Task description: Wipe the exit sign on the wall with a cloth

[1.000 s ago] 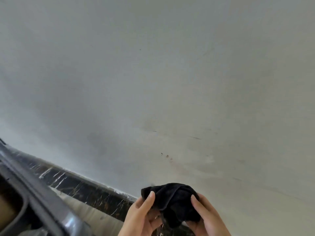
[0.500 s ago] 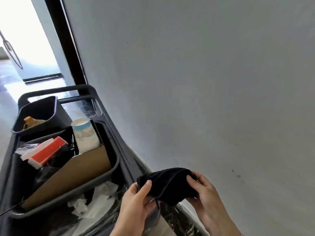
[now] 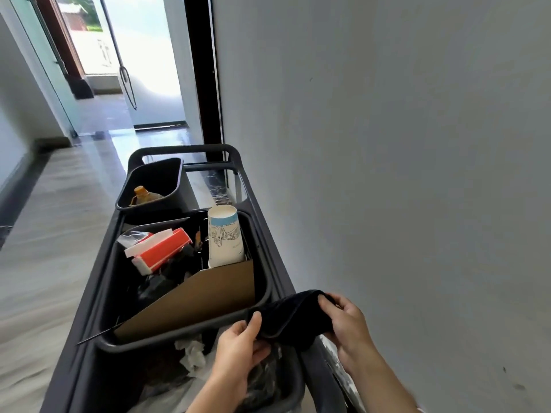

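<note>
My cart [image 3: 268, 257] fills the frame's lower centre, the wall [image 3: 402, 174] to its right. The cup [image 3: 224, 238] stands in its middle bin [image 3: 262, 293], a doorway [image 3: 140, 55] at upper left.

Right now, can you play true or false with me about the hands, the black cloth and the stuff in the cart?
1. Both hands hold the black cloth. True: the left hand and the right hand each grip an end.
2. The cloth is pressed against the grey wall. False: it is held above the dark grey cart, apart from the wall.
3. A white paper cup with blue print stands in a bin. True.
4. The red and white box lies on the floor. False: it sits in the same bin as the cup.
5. An exit sign shows on the wall. False: none is in view.
</note>
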`<move>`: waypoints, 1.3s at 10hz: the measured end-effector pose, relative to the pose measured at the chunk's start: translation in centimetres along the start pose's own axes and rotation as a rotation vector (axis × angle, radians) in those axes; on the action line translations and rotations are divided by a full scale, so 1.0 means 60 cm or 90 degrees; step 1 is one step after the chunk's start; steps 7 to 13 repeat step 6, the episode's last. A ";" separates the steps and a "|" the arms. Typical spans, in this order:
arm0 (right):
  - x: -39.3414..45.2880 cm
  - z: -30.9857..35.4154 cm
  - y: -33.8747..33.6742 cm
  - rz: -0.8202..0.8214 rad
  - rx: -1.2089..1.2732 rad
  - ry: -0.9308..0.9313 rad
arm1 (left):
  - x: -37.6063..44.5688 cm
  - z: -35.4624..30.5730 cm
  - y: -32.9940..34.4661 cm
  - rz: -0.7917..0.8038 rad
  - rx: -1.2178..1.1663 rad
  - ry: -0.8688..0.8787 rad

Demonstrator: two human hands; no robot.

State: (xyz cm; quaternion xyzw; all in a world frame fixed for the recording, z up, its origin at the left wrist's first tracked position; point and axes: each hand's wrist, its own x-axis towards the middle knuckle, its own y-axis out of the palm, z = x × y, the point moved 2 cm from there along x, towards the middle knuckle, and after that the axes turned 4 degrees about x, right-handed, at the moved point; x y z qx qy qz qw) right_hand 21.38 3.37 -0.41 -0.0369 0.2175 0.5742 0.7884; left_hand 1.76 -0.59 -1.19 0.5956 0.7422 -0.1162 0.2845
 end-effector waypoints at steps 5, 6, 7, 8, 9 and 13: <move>0.056 -0.082 -0.018 -0.031 -0.039 0.100 | 0.069 0.047 -0.012 -0.073 0.172 -0.115; 0.044 -0.076 -0.019 -0.021 -0.009 0.103 | 0.051 0.024 -0.023 -0.119 0.203 -0.022; 0.044 -0.076 -0.019 -0.021 -0.009 0.103 | 0.051 0.024 -0.023 -0.119 0.203 -0.022; 0.044 -0.076 -0.019 -0.021 -0.009 0.103 | 0.051 0.024 -0.023 -0.119 0.203 -0.022; 0.044 -0.076 -0.019 -0.021 -0.009 0.103 | 0.051 0.024 -0.023 -0.119 0.203 -0.022; 0.044 -0.076 -0.019 -0.021 -0.009 0.103 | 0.051 0.024 -0.023 -0.119 0.203 -0.022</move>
